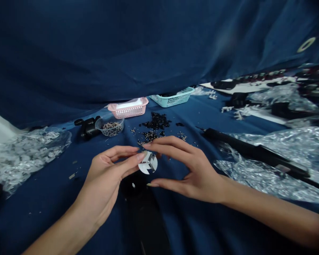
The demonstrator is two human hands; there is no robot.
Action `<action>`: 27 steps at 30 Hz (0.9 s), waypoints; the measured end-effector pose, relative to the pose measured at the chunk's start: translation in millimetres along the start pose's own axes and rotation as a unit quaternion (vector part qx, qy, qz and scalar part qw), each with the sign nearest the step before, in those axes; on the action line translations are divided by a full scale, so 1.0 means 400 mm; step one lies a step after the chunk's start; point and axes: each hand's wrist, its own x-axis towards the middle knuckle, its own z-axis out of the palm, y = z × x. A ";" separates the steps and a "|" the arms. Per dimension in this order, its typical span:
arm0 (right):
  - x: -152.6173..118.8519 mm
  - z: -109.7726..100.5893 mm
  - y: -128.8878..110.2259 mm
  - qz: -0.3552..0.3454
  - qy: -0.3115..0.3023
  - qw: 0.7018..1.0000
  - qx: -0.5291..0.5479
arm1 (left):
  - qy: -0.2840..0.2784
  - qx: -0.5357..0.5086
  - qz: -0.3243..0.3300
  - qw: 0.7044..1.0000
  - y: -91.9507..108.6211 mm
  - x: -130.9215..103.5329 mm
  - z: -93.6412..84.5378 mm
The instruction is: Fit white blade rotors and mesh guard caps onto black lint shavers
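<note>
With left hand [106, 175], we are pinching white slotted disc [150, 164] between fingers; right hand [192, 170] is hovering close, fingers spread.

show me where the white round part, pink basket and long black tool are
White round part [149, 163], head view: middle of its face
Pink basket [130, 112], head view: its openwork near wall
Long black tool [251, 148], head view: along its body

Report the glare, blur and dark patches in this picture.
Head view: glare streaks the plastic at right; head view: clutter at far right looks smeared; head view: the near cloth sinks into shadow, while the disc stands out pale, its fine detail soft.
</note>
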 end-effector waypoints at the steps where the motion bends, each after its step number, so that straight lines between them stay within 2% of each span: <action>1: -0.003 0.002 0.001 -0.006 0.002 1.000 -0.008 | -0.002 0.006 0.004 1.000 -0.004 -0.002 0.007; 6: -0.014 0.004 0.020 0.005 0.016 1.000 0.004 | -0.034 0.042 0.005 0.999 -0.015 -0.002 0.021; 10: -0.014 -0.004 0.044 0.089 0.007 0.992 0.090 | -0.017 0.125 0.061 0.990 -0.016 0.006 -0.013; 13: -0.013 -0.002 0.065 0.186 0.027 0.957 0.221 | -0.037 0.142 0.092 0.985 -0.035 0.001 -0.050; 15: -0.012 0.002 0.079 0.242 0.043 0.918 0.310 | -0.080 0.136 0.058 0.986 -0.062 -0.008 -0.071; 17: -0.011 0.006 0.089 0.282 0.044 0.881 0.376 | -0.109 0.165 -0.003 0.980 -0.097 -0.014 -0.089; 19: -0.010 0.008 0.093 0.304 0.048 0.849 0.430 | -0.106 0.213 -0.043 0.970 -0.130 -0.013 -0.104; 22: -0.010 0.009 0.094 0.325 0.055 0.810 0.485 | -0.103 0.243 -0.036 0.964 -0.162 0.003 -0.131; 24: -0.012 0.009 0.093 0.341 0.046 0.803 0.487 | -0.120 0.195 -0.022 0.973 -0.172 0.014 -0.153; 27: -0.015 0.009 0.094 0.353 0.031 0.804 0.478 | -0.120 0.045 -0.035 0.991 -0.174 0.024 -0.185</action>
